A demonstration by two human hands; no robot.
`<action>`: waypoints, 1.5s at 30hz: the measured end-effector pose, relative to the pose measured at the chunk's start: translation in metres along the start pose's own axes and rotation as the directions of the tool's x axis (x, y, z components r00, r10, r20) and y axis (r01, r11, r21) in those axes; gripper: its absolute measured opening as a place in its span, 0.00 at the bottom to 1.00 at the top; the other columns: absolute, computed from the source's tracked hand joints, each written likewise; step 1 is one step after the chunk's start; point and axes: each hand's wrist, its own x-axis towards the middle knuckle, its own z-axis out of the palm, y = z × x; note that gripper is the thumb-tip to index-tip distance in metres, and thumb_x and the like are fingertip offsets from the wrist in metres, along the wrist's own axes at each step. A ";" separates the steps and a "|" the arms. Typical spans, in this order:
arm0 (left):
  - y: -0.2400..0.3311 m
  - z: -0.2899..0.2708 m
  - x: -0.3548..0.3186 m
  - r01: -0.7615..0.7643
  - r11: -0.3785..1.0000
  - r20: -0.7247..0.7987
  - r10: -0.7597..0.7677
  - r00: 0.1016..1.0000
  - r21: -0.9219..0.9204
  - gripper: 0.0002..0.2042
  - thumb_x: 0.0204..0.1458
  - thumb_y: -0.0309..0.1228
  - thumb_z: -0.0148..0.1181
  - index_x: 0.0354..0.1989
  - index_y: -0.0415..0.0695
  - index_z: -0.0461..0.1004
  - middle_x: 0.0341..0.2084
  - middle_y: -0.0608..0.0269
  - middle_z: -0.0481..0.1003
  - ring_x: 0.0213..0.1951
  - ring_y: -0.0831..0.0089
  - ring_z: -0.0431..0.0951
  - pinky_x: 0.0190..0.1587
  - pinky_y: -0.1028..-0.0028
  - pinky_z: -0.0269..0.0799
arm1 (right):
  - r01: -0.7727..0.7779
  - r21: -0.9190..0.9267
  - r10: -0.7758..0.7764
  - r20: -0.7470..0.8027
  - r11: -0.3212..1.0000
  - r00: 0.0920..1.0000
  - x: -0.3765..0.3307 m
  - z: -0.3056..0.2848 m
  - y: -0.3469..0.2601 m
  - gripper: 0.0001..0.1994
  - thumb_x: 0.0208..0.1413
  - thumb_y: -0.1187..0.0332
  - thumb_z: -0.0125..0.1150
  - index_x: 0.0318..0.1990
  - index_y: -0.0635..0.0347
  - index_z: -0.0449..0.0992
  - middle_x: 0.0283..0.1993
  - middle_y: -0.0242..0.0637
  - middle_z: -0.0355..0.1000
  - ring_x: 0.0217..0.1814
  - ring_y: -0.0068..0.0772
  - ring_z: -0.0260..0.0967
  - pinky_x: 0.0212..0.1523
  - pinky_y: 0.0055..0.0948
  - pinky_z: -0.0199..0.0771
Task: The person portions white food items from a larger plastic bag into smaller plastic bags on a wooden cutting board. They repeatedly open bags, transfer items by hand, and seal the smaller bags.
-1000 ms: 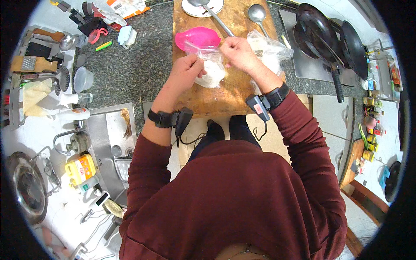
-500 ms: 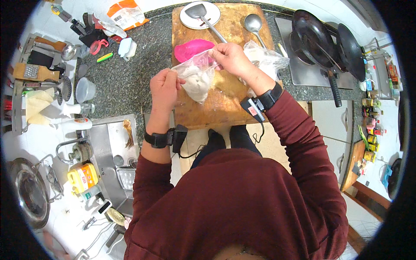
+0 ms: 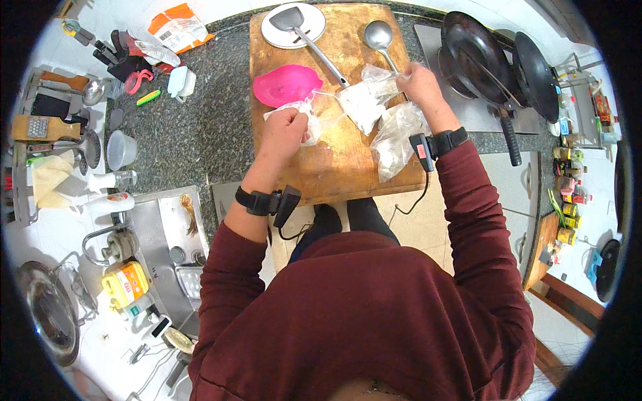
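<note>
Left hand (image 3: pixel 284 131): just below the pink bowl (image 3: pixel 286 85), fingers curled tightly onto bunched plastic, their tips hidden.
White-filled left bag (image 3: pixel 311 123): at the pink bowl's lower edge, partly behind that hand.
White-filled middle bag (image 3: pixel 364 110): right of the pink bowl, its clear plastic stretched away from it.
Crumpled bag (image 3: pixel 401 137): farther right and lower than the pink bowl.
Right hand (image 3: pixel 422 85): well right of the pink bowl, seemingly pinching the middle bag's plastic.
Step in hand: apparently handling two bags together.
Next move calls for: steady grips, avoiding spills.
</note>
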 end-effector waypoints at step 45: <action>0.034 0.117 0.043 0.238 0.967 0.277 -0.205 0.939 -0.091 0.10 0.48 0.29 0.52 0.24 0.33 0.71 0.19 0.57 0.74 0.22 0.73 0.77 0.24 0.76 0.72 | -0.211 0.751 -0.368 0.523 0.626 0.768 -0.045 -0.018 -0.013 0.06 0.46 0.72 0.61 0.22 0.61 0.72 0.19 0.28 0.68 0.19 0.14 0.61 0.19 0.17 0.61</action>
